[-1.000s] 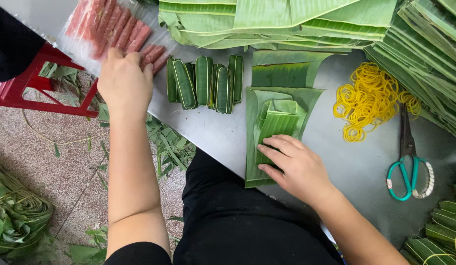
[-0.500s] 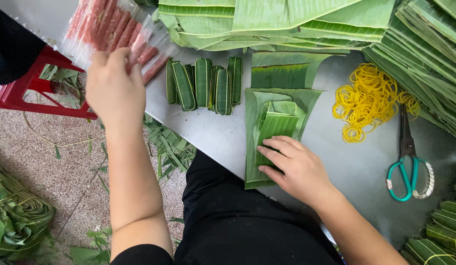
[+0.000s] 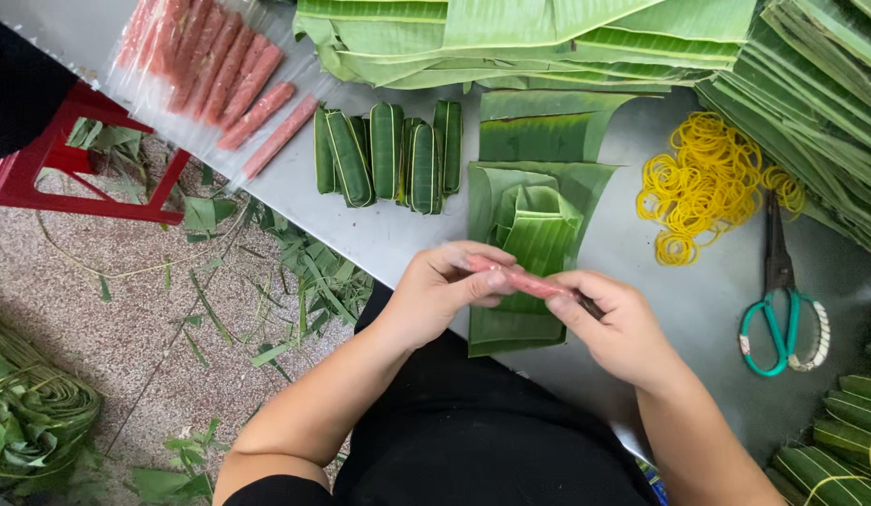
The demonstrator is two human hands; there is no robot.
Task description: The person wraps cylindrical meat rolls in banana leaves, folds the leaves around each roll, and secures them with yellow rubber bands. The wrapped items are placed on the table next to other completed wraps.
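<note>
While pinched end to end — pink sausage stick point(image 3: 521, 279) between both hands, left point(image 3: 445, 292) and right point(image 3: 615, 330).

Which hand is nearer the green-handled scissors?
Right. The right hand is just left of the scissors, apart from them; the left hand is farther left, both holding a pink roll.

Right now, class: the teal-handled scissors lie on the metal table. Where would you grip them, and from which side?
Grip the scissors by the teal loops, coming from the near edge of the table. They lie flat, handles toward the person and blades pointing away toward the yellow rubber bands, so the loops are nearest the right hand.
</note>
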